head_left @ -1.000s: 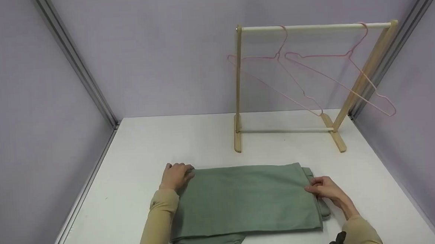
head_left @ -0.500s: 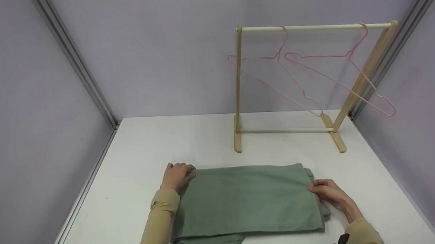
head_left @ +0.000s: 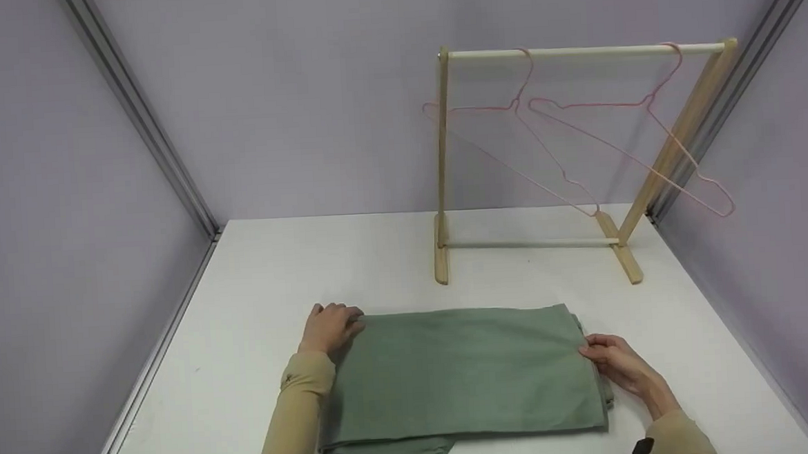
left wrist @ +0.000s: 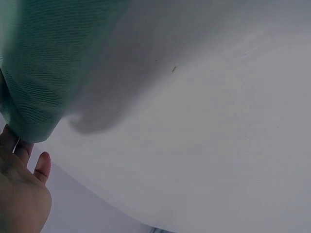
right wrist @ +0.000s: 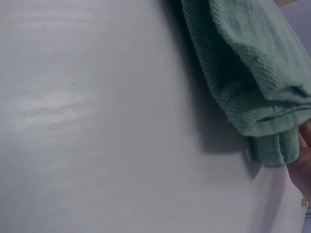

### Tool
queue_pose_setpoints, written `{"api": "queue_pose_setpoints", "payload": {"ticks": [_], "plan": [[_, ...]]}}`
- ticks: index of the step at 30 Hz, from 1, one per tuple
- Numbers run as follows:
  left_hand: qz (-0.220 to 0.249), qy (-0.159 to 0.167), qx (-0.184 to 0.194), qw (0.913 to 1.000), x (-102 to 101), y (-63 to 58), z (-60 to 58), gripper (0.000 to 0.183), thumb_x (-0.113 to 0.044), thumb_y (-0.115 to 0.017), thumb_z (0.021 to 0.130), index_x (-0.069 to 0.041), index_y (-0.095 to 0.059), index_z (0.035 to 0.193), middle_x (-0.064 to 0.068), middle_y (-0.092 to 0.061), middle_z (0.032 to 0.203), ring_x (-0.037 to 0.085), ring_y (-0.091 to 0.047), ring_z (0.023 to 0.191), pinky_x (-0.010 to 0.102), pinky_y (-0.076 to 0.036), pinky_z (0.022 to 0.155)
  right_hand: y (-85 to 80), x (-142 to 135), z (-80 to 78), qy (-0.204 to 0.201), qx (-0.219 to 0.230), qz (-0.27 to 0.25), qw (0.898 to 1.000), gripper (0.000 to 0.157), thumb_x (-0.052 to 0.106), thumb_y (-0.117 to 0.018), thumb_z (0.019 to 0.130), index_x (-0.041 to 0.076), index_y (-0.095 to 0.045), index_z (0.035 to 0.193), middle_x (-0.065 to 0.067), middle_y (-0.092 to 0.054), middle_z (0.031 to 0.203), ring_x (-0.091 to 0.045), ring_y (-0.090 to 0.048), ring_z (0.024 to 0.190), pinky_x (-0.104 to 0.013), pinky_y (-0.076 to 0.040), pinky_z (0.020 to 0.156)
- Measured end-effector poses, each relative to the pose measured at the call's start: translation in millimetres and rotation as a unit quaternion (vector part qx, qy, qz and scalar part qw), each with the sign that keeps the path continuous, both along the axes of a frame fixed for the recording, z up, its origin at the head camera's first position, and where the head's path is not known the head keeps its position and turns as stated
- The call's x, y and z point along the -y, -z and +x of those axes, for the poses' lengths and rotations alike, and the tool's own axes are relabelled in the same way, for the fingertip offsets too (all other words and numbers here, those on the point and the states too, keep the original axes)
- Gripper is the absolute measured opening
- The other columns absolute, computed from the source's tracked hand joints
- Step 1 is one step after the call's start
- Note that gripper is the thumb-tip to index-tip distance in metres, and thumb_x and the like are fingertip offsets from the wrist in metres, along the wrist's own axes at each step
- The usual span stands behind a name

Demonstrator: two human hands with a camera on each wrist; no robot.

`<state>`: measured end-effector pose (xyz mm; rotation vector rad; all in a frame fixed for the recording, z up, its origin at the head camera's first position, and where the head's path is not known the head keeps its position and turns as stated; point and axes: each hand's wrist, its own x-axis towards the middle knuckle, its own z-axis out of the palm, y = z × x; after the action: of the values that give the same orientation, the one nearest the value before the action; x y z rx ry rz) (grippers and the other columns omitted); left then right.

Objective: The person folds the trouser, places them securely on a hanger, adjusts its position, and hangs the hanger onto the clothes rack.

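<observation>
A folded green garment [head_left: 460, 373] lies on the white table, its layers showing at the front and right edges. My left hand [head_left: 328, 328] grips its far left corner, fingers curled at the edge. In the left wrist view, the left hand's fingers [left wrist: 41, 166] are partly hidden behind the green garment [left wrist: 43, 73]. My right hand [head_left: 618, 362] pinches the right edge of the upper layer between thumb and fingers. From the right wrist view, the garment's thick folded layers [right wrist: 262, 73] show, with the right hand [right wrist: 301, 167] mostly cut off at the frame's edge.
Behind the garment stands a wooden rack [head_left: 441, 183] with a white top rail. Two pink hangers, a left one [head_left: 541, 144] and a right one [head_left: 661, 123], hang from it. Pale walls [head_left: 287, 108] enclose the white table [head_left: 254, 276] at the back and sides.
My right hand has moved slightly right, drawing the upper layer's right edge with it, so less of the lower layer shows there. The left hand has stayed almost still.
</observation>
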<state>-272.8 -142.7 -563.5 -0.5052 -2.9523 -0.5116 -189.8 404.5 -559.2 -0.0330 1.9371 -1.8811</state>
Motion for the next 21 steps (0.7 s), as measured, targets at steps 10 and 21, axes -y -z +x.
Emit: {"api": "queue_pose_setpoints", "payload": {"ticks": [10,21], "plan": [[-0.033,-0.009,-0.006,0.9994,-6.3,-0.9,-2.7,0.029,-0.036,-0.071,0.092,-0.012,-0.076,0.107,0.007,-0.077,0.100,0.029,-0.068,0.094,0.049,-0.050,0.091,4.9,-5.0,5.3,0.025,-0.009,-0.022,0.999,0.009,0.008,-0.053,0.103,0.008,-0.058,0.111,0.008,-0.065,0.096,-0.004,-0.063,0.090,-0.020,-0.054,0.081],[-0.047,-0.045,-0.024,0.9976,-15.9,-4.1,-4.6,0.037,-0.046,-0.074,0.087,-0.009,-0.078,0.095,0.007,-0.076,0.085,0.024,-0.061,0.078,0.043,-0.048,0.081,4.8,-8.8,11.6,0.065,-0.022,-0.005,0.998,0.009,0.009,-0.052,0.104,0.007,-0.054,0.113,0.009,-0.062,0.098,-0.001,-0.060,0.092,-0.017,-0.052,0.081]]}}
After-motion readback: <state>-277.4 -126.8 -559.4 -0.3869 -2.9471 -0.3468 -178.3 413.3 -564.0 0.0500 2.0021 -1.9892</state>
